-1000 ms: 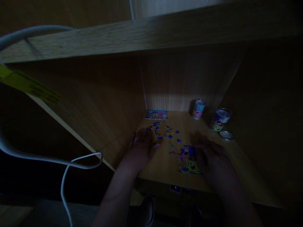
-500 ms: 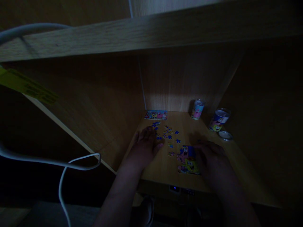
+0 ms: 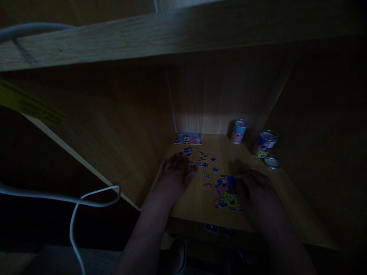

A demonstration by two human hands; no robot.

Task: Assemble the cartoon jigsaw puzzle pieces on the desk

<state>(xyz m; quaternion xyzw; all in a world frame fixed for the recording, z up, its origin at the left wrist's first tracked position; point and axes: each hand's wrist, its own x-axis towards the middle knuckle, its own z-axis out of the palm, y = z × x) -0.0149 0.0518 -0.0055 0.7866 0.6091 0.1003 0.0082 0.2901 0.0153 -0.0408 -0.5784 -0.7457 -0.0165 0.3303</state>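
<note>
A partly joined cartoon puzzle [image 3: 226, 193] lies on the wooden desk [image 3: 197, 202] in dim light. My right hand [image 3: 254, 187] rests on its right edge, fingers curled over it; whether they grip a piece is hidden. My left hand [image 3: 175, 172] lies flat on the desk with fingers spread, beside several loose blue puzzle pieces [image 3: 202, 162]. A small printed reference picture [image 3: 188, 138] lies at the back of the desk.
Two small printed tins [image 3: 238, 131] [image 3: 265, 144] stand at the back right, with a round lid [image 3: 272, 163] beside them. A wooden shelf [image 3: 172, 36] overhangs the desk. White cables [image 3: 77, 198] hang at the left. Wooden side panels close the desk in.
My left hand has slid slightly toward the loose pieces. The view has shifted a little; my right hand stays on the puzzle.
</note>
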